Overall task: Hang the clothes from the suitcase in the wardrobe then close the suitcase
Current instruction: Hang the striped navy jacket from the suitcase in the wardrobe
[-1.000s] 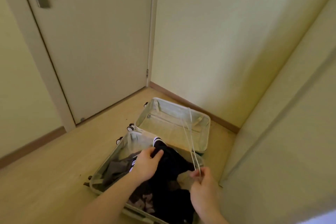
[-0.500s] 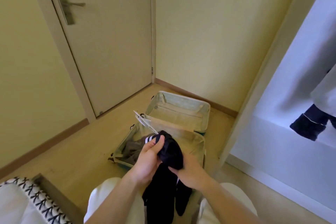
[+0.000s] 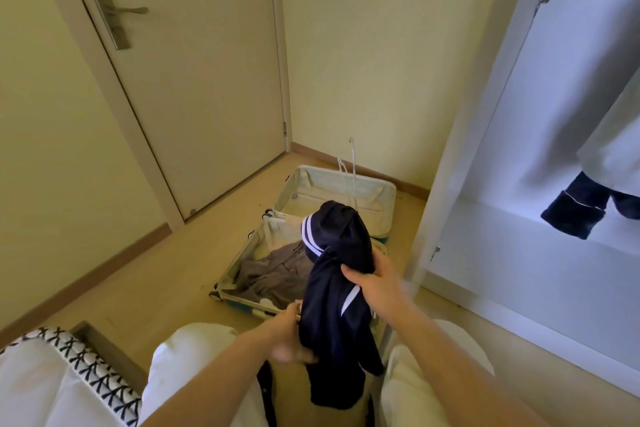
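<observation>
Holding a dark navy garment (image 3: 341,274) with white stripes up over the open suitcase (image 3: 388,198), the person is grasping it with both hands: the right hand (image 3: 372,279) is clenching the bunched cloth near its top, and the left hand (image 3: 289,336), at about 7 o'clock from it, is gripping the lower part. A white hanger (image 3: 349,163) seems to be sticking out at 12 o'clock above the garment, though the view there is too faint to be sure. Grey clothes (image 3: 277,270) are lying in the suitcase's near half. The open wardrobe (image 3: 519,253) is standing at 3 o'clock (clothes are hanging inside).

The garment is twisted, so it could slip off the hanger or trail onto the floor (image 3: 156,270). No brand, label or writing is readable.
</observation>
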A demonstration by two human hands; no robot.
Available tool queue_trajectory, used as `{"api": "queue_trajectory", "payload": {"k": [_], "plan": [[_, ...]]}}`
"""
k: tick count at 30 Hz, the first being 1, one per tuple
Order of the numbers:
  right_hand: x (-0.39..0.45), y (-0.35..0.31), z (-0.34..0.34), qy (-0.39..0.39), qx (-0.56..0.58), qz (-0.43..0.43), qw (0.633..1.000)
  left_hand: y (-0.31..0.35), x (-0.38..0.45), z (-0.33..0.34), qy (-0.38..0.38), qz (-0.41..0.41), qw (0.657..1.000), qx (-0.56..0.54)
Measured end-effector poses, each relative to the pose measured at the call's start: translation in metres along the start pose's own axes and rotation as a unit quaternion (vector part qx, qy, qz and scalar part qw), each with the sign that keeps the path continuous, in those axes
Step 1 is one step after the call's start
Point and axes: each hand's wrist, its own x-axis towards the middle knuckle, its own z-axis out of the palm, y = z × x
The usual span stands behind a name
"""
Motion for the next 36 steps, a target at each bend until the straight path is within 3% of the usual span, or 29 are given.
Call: {"api": "queue_trajectory", "payload": {"k": [2,4,7,10,14,18,24,28,32,36], "plan": [[0.0,0.0,-0.005,0.003,0.012,0.004,1.0,0.011,0.008,-0.003,0.027,0.018,0.998,-0.047],[0.0,0.001,-0.009,-0.003,0.008,0.011,1.0,0.02,0.01,-0.007,0.057,0.04,0.997,-0.024],[-0.002,0.001,-0.02,-0.013,-0.056,0.007,0.998,0.02,0.018,-0.009,0.077,0.069,0.986,-0.129],[-0.006,0.004,-0.036,-0.029,-0.16,0.012,0.987,0.02,0.014,-0.013,0.073,0.067,0.95,-0.296],[-0.02,0.003,-0.055,-0.107,-0.262,0.05,0.958,0.06,-0.054,-0.031,0.027,0.092,0.901,-0.424],[-0.042,0.001,-0.063,-0.147,-0.287,0.089,0.942,0.077,-0.084,-0.041,-0.01,0.086,0.854,-0.513],[-0.082,-0.005,-0.085,-0.171,-0.356,0.114,0.912,0.112,-0.102,-0.02,-0.06,0.088,0.825,-0.555],[-0.11,-0.019,-0.124,-0.192,-0.444,0.159,0.86,0.131,-0.105,-0.005,-0.089,0.058,0.825,-0.556],[-0.128,-0.032,-0.158,-0.197,-0.49,0.228,0.818,0.148,-0.107,0.001,-0.157,0.089,0.819,-0.545],[-0.149,-0.036,-0.177,-0.175,-0.463,0.279,0.823,0.184,-0.107,0.013,-0.223,0.102,0.818,-0.52]]}}
